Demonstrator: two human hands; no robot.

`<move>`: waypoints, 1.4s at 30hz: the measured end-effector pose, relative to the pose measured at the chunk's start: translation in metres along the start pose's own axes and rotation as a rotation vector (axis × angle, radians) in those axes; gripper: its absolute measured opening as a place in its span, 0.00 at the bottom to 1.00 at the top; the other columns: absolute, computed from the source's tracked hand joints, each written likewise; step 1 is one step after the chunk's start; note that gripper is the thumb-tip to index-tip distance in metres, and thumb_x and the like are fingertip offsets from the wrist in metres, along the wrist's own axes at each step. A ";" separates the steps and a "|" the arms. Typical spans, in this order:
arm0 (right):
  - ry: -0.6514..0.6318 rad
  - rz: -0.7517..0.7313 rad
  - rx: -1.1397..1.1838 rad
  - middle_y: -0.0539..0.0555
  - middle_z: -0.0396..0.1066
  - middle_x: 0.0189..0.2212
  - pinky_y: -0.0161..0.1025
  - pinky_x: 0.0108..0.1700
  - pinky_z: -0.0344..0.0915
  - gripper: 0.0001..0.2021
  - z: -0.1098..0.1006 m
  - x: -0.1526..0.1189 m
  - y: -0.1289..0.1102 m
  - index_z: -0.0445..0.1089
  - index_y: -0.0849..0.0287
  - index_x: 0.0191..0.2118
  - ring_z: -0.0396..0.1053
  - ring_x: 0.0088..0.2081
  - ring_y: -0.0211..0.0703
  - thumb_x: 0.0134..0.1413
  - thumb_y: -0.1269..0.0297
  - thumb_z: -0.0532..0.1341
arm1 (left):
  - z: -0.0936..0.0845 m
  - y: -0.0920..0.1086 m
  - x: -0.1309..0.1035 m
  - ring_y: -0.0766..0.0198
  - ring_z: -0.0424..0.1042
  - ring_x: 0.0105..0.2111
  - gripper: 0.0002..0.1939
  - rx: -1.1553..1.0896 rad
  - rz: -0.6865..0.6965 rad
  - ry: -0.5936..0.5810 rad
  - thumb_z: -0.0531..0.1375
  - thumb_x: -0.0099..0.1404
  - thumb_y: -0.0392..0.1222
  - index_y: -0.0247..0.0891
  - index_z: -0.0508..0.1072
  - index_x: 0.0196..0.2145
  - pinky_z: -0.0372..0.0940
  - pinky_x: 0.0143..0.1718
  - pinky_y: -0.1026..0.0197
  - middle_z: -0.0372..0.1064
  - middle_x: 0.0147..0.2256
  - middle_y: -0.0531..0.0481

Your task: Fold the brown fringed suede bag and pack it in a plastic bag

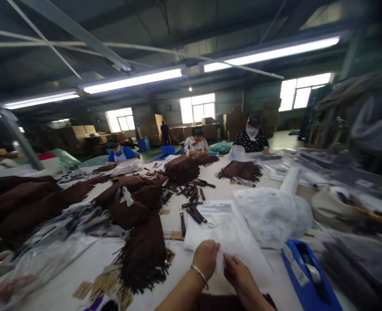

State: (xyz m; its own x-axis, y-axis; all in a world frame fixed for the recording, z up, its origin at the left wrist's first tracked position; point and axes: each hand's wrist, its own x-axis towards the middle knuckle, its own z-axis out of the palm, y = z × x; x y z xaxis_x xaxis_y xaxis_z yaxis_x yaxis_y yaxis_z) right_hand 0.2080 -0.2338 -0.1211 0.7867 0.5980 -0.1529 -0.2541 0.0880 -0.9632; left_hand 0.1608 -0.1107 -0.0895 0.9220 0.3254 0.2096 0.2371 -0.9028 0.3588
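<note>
From where I'm standing, both bare forearms come up from the bottom edge of the view, angled in twd each other. L forearm (179,291) slants up to the R; its wrist (199,275) looks abt straight, L hand (208,258) back up, fingers curled in tight. R forearm (257,299) leans the other way, R hand (239,273) a bit lower, thumb & index drawn tog. in a pinch. Hands v. close, just a small gap btwn.
</note>
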 end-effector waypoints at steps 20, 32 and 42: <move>-0.014 -0.643 -1.198 0.55 0.68 0.50 0.51 0.61 0.48 0.17 -0.015 -0.021 -0.096 0.69 0.56 0.47 0.58 0.57 0.48 0.52 0.74 0.54 | -0.049 0.036 -0.016 0.59 0.65 0.40 0.13 0.172 0.223 0.120 0.48 0.68 0.43 0.36 0.69 0.34 0.51 0.56 0.49 0.67 0.35 0.47; 0.140 -0.520 -1.279 0.51 0.70 0.38 0.35 0.44 0.59 0.12 -0.033 -0.031 -0.080 0.68 0.53 0.44 0.66 0.41 0.40 0.57 0.66 0.52 | -0.059 0.012 -0.041 0.55 0.63 0.44 0.14 0.231 0.085 -0.023 0.53 0.61 0.40 0.37 0.70 0.45 0.58 0.47 0.55 0.68 0.39 0.44; 0.223 -0.441 -1.394 0.57 0.69 0.31 0.41 0.42 0.59 0.12 -0.078 -0.038 -0.079 0.71 0.60 0.30 0.66 0.38 0.46 0.47 0.77 0.51 | -0.093 -0.043 -0.051 0.53 0.69 0.37 0.22 0.493 -0.010 0.069 0.48 0.60 0.28 0.34 0.67 0.51 0.61 0.40 0.55 0.71 0.34 0.41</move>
State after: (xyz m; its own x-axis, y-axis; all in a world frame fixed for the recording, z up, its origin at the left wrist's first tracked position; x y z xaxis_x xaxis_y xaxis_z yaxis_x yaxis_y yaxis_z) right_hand 0.2422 -0.3256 -0.0566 0.7562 0.5835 0.2961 0.6544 -0.6701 -0.3505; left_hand 0.0750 -0.0623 -0.0306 0.9007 0.3373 0.2736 0.3773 -0.9198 -0.1079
